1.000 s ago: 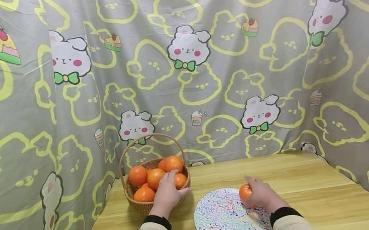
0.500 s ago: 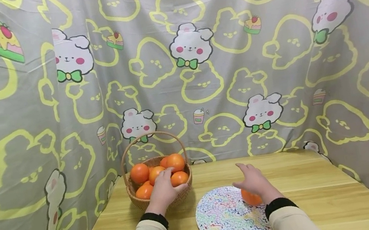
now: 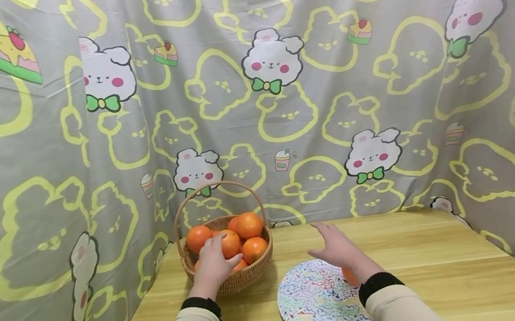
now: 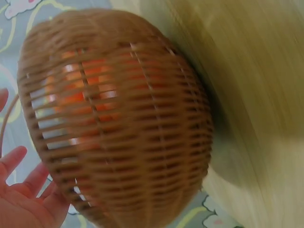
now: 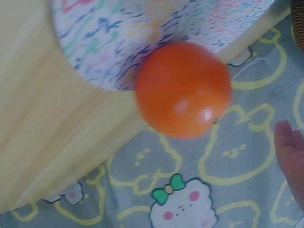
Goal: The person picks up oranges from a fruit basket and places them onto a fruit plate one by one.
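Observation:
A brown wicker basket (image 3: 244, 282) with an arched handle stands at the back left, holding several oranges (image 3: 254, 250). Over its near left rim is my left hand (image 3: 214, 267), fingers loosely bent and thumb apart, gripping nothing; whether it touches an orange or the rim I cannot tell. The left wrist view has the hand (image 4: 31, 199) beside the basket's woven wall (image 4: 142, 142). One orange (image 5: 183, 90) sits at the right edge of a round, multicolour-patterned plate (image 3: 316, 298). Above and beyond it, partly hiding it, my right hand (image 3: 340, 249) is spread and holds nothing.
The wooden table (image 3: 433, 262) carries the basket and plate side by side, with a gap between them. A grey curtain (image 3: 230, 119) with cartoon bears hangs along the back and both sides.
My right hand has let go of the orange on the plate and moved forward and left, away from it. The left hand has drawn left across the basket. The head view has shifted slightly.

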Available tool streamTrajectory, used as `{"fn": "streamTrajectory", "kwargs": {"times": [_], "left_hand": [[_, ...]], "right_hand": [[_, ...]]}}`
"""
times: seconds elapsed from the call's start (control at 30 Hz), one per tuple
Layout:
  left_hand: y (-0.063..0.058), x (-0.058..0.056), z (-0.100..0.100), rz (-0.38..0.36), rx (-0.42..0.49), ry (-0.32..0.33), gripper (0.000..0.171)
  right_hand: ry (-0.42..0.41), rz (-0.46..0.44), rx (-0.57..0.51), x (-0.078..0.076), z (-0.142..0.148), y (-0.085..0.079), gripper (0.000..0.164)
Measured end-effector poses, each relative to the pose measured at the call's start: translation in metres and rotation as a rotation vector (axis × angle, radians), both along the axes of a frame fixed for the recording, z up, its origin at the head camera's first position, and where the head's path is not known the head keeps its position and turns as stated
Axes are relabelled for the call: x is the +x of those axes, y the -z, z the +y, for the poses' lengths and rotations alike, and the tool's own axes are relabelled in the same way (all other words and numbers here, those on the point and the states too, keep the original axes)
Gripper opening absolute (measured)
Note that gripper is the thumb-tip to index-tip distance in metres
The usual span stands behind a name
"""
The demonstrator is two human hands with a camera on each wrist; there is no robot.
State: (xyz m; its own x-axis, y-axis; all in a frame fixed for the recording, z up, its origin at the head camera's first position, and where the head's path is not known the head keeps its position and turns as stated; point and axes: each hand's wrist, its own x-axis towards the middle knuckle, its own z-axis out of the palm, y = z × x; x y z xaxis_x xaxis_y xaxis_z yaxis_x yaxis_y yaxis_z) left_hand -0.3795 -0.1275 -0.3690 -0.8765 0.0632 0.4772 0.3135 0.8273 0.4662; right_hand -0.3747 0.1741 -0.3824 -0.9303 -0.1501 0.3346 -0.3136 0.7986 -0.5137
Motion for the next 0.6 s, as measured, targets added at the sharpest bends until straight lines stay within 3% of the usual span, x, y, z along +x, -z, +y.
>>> {"fn": "streamTrajectory", "kwargs": {"times": [0.27,0.43,0.6], "left_hand": [[0.002,-0.005,-0.023,0.051,0.024,-0.015,0.063],[0.000,-0.004,-0.033,0.005,0.004,-0.097,0.065],[-0.001,-0.006,-0.040,-0.053,-0.006,-0.135,0.068]], "right_hand": [[-0.033,-0.020,-0.015,0.003,-0.023,-0.010,0.073],[-0.058,-0.012,-0.015,0.002,-0.032,-0.011,0.074],[-0.079,-0.016,-0.031,0.002,-0.037,-0.012,0.075]]}}
